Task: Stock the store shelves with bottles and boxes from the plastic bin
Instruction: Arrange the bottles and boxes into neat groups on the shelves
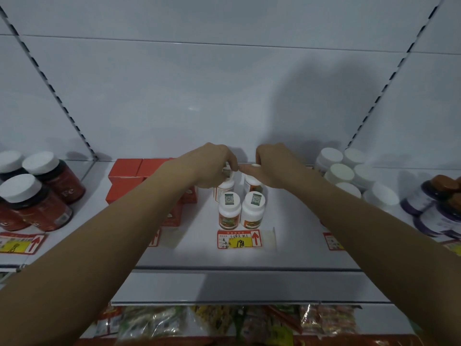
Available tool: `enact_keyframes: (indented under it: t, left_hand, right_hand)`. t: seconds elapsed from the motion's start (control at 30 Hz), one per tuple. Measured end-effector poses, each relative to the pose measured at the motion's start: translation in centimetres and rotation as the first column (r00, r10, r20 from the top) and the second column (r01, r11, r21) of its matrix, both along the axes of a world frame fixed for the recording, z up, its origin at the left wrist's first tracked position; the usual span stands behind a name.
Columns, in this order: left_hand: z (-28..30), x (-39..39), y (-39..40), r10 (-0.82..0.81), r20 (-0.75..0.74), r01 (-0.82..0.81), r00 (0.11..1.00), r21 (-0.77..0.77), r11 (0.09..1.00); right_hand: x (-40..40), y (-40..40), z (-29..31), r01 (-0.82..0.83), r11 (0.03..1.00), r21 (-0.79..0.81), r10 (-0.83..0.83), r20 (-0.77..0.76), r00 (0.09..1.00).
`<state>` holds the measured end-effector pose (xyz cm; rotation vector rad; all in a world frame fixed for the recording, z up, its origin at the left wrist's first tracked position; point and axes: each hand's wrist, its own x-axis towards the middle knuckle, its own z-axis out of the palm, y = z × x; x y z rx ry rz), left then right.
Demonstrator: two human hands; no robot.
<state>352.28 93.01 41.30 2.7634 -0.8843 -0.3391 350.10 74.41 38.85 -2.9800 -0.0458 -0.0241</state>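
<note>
- Bottles (240, 211) stand upright on the shelf (287, 245) at centre frame, four white ones in a two-by-two block just behind a red and yellow price tag (239, 239).
- Front pair stands free, side by side and almost touching, each with a white cap bearing a square printed sticker and an orange-green label low on the body.
- Back pair sits straight beyond the front pair, under the hands, with long axes vertical.
- Left hand (212, 168) curls its fingers over the cap of the back-left bottle (225, 186) and appears to grip it from above.
- Right hand (272, 168) curls round the top of the back-right bottle (253, 184), thumb lying across the cap.
- Both hands sit level and equally far in, fingertips nearly meeting between the two caps; neither is nearer.
- My judgement: the back row is being set down or squared, and the next move calls for lifting straight up off the caps so the front pair is not knocked.
- Red boxes (129, 176) stack just left of the block; white jars (349, 173) crowd the right.
- Plastic bin is not in view.
</note>
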Motion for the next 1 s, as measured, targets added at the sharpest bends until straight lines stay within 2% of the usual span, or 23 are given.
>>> enact_keyframes:
  t: [0.07, 0.13, 0.3, 0.43, 0.7, 1.0]
  left_hand:
    - [-0.1, -0.1, 0.0, -0.001, -0.007, 0.001, 1.000, -0.008, 1.000]
    - [-0.3, -0.1, 0.0, 0.000, -0.001, 0.000, 1.000, -0.020, 1.000]
    - [-0.5, -0.2, 0.1, -0.046, 0.033, 0.045, 0.998, 0.027, 0.999]
    - [0.0, -0.4, 0.5, -0.078, -0.016, 0.078, 0.997, 0.067, 0.995]
    - [-0.1, -0.4, 0.8, -0.045, 0.089, 0.035, 0.995, 0.111, 0.993]
    - [-0.6, -0.4, 0.6, -0.083, 0.062, 0.083, 0.995, 0.001, 0.997]
  right_hand:
    - [0.3, -0.1, 0.0, -0.001, 1.000, -0.024, 0.001, -0.021, 1.000]
    - [0.1, -0.7, 0.3, -0.043, 0.999, 0.020, 0.044, -0.068, 0.997]
    - [-0.6, -2.7, 0.8, -0.263, 0.948, 0.178, 0.292, -0.167, 0.942]
    - [-0.5, -2.9, 0.5, -0.264, 0.944, 0.199, 0.292, -0.126, 0.948]
    - [-0.5, -3.1, 0.2, -0.256, 0.931, 0.261, 0.297, -0.133, 0.945]
    - [-0.6, -3.0, 0.1, -0.258, 0.933, 0.252, 0.301, -0.151, 0.942]
